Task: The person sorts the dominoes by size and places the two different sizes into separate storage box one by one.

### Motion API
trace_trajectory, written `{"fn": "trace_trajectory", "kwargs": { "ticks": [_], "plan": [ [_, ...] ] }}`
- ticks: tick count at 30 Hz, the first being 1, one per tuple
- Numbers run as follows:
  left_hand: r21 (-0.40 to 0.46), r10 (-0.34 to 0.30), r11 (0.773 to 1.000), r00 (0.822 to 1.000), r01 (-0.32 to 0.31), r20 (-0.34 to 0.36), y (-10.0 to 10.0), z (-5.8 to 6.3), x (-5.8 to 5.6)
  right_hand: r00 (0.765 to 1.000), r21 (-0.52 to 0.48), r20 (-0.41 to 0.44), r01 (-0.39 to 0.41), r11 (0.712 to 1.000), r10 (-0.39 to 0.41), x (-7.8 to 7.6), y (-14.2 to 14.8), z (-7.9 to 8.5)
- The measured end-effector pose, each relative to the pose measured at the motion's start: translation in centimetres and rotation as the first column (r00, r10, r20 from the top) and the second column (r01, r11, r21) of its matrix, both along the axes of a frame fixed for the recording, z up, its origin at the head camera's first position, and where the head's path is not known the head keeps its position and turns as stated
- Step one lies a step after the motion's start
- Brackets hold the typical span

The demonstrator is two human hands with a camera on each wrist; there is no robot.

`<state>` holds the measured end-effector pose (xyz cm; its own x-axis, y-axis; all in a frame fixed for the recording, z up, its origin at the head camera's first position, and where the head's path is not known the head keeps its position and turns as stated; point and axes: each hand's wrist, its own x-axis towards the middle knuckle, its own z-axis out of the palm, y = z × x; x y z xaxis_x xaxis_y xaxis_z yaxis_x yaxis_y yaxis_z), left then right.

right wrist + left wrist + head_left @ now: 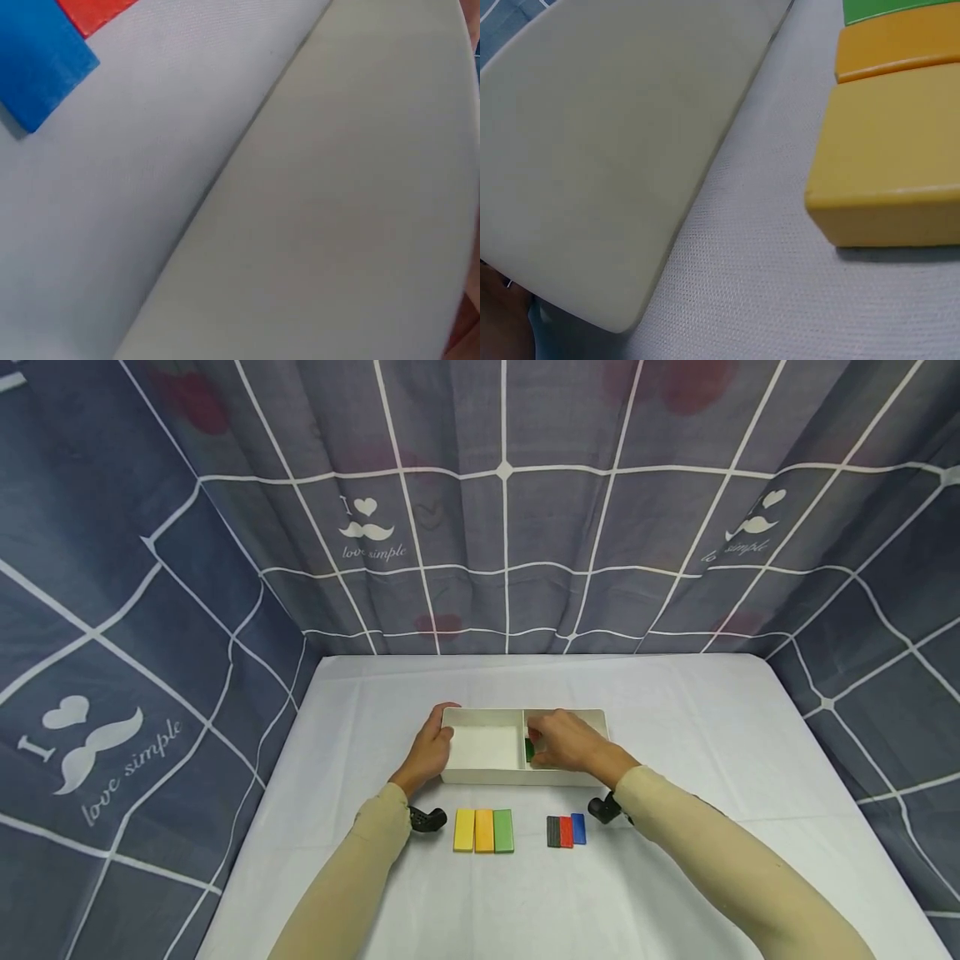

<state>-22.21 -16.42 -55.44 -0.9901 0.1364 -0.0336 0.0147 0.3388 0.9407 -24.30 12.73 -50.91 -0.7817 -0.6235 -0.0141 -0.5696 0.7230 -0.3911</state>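
Observation:
A white two-compartment box (487,776) lies across the table in the head view. My left hand (431,748) grips its left end, thumb over the rim. Inside the right compartment, my right hand (566,742) has its fingers bent down near the divider. Between those fingertips and the thumb shows a dark green block (529,750), pinched and mostly covered by the hand. Both wrist views are filled largely by the box's outer wall (622,150), with only slivers of the hands at the edges.
In front of the box lie yellow (464,831), orange (483,831) and light green (503,831) blocks side by side. Right of them sit smaller dark (553,832), red (566,832) and blue (579,828) blocks. A grey checked curtain (465,527) surrounds the white-covered table (375,693).

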Motion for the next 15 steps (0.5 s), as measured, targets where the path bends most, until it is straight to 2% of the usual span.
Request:
{"fn": "trace_trajectory", "kwargs": {
  "ticks": [8, 15],
  "plan": [
    [-0.037, 0.013, 0.999, 1.000, -0.012, 0.021, 0.1, 0.1, 0.1, 0.999, -0.019, -0.025, -0.037, 0.999, 0.037, 0.4, 1.1, 1.3],
    [-0.039, 0.006, 0.999, 1.000, -0.005, 0.013, 0.0, 0.2, 0.0, 1.000, 0.013, -0.022, 0.001, 1.000, -0.001, 0.8, 1.6, 3.3]
  ]
}}
